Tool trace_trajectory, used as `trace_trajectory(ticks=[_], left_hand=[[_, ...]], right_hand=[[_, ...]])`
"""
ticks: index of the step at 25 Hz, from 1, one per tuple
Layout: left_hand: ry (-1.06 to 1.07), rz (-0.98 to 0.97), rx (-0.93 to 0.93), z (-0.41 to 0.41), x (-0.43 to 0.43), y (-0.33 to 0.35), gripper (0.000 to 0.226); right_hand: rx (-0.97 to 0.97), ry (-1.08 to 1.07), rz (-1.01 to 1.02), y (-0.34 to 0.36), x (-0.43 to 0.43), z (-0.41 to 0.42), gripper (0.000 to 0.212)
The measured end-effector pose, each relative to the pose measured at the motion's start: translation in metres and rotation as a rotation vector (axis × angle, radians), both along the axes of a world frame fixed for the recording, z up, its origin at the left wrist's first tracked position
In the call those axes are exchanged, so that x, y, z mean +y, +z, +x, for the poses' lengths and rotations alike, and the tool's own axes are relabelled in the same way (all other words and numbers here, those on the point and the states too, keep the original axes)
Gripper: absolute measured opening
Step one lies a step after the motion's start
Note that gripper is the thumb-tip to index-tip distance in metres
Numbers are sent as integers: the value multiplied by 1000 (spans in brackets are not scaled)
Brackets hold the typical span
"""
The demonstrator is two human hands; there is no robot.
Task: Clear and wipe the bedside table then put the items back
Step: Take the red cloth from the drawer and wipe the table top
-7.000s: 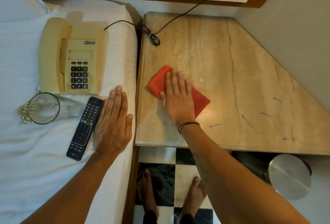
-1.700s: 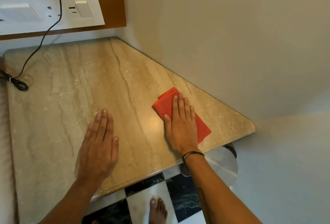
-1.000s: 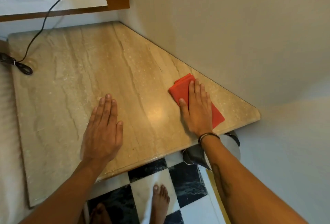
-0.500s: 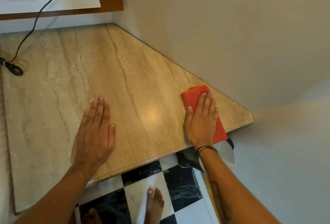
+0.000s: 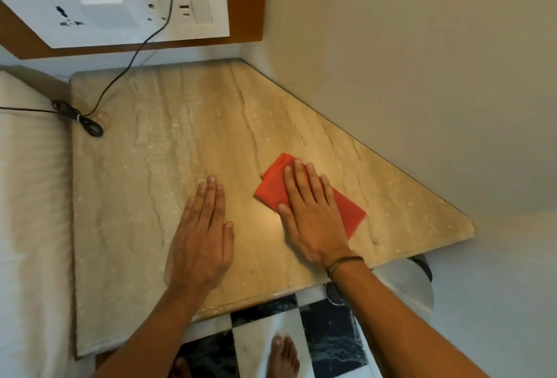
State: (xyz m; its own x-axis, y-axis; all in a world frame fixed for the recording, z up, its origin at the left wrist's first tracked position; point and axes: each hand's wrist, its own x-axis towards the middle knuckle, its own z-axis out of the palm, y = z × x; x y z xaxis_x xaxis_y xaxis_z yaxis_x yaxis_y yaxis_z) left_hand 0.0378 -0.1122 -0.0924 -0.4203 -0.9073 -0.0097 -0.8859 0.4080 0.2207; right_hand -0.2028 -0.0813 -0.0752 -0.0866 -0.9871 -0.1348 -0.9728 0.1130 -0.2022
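Observation:
The beige marble top of the bedside table [image 5: 168, 148] fills the middle of the view, bare apart from a cord and a cloth. A folded red cloth [image 5: 271, 187] lies on its right half. My right hand [image 5: 310, 212] presses flat on the cloth, fingers spread, covering its middle. My left hand [image 5: 202, 236] rests flat on the bare marble just left of it, holding nothing. The phone, remote and glass are out of view.
A black cord [image 5: 90, 124] with a tied bundle lies at the table's back left and runs up to the white switch panel [image 5: 120, 10]. White bedding [image 5: 30, 196] borders the left edge. A wall closes the right side. A metal bin lid [image 5: 410, 284] shows below the front right corner.
My right hand has slid the cloth left and away from the front right corner toward the table's middle. My left hand stays flat on the marble. The view has shifted right to left.

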Motion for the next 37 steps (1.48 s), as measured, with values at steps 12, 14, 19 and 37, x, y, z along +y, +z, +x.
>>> trace_trajectory(ticks=[12, 14, 19, 37], left_hand=[[322, -43, 3, 109, -31, 3, 67], [312, -58, -36, 132, -31, -1, 68], [345, -50, -1, 150, -27, 4, 68], [330, 23, 177, 155, -24, 9, 66]], right_hand=[[11, 169, -3, 2, -63, 117, 69], [23, 134, 17, 12, -128, 125, 69], [28, 236, -40, -1, -74, 190, 69], [29, 532, -41, -12, 66, 218, 72]])
